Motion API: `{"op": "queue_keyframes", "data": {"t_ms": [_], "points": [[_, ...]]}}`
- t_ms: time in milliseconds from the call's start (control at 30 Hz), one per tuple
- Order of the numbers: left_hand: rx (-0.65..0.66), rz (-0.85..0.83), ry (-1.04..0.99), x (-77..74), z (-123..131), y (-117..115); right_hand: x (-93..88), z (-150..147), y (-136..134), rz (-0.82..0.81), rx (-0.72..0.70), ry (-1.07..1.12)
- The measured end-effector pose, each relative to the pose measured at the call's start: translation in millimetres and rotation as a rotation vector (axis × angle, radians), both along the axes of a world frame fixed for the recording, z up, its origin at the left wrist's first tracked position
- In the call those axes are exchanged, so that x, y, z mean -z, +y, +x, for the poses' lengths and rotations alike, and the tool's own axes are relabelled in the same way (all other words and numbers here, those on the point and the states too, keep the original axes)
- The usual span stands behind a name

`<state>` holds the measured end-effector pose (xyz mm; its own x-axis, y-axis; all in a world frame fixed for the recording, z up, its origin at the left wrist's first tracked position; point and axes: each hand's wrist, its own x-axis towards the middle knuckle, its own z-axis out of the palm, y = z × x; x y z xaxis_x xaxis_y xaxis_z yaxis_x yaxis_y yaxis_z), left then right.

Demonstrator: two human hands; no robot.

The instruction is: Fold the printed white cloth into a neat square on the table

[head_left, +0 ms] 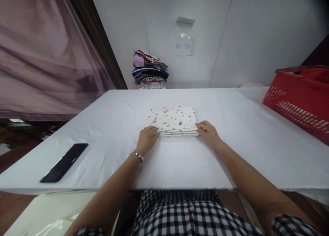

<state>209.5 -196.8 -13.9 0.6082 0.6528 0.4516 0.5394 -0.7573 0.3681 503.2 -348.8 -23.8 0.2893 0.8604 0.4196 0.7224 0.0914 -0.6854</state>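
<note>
A folded white cloth (174, 119) with small dark and brown printed figures lies flat on the white-covered table (231, 126). Its layers show along the near edge. My left hand (147, 139) pinches the near left corner, thumb on the front edge and fingers on top. At the near right corner, my right hand (207, 133) grips the cloth's edge between thumb and fingers. A bracelet (137, 156) circles my left wrist.
A black flat slab (64, 163) lies on the table's left side. A red basket (300, 98) stands at the right. Behind the far edge is a stack of folded clothes (150, 71). A paper sign (184, 46) reading 45-50 hangs on the wall, and a pink curtain (46, 50) hangs at left.
</note>
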Motion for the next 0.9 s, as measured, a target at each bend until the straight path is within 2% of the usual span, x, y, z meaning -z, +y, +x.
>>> {"op": "queue_keyframes", "data": {"t_ms": [167,433,633,900], "points": [[-0.002,0.008,-0.070,9.4,-0.8,4.6,3.1,5.7,-1.4,-0.045,-0.045,-0.108],[-0.028,0.042,-0.092,10.5,0.8,1.3,2.6,3.3,1.7,0.028,-0.057,-0.069],[-0.088,0.097,-0.126,11.1,-0.8,-2.7,5.9,10.2,-2.2,0.089,-0.005,-0.039],[-0.094,0.093,-0.126,12.0,-1.0,-2.3,4.8,4.8,-1.1,0.006,-0.067,-0.116]]}}
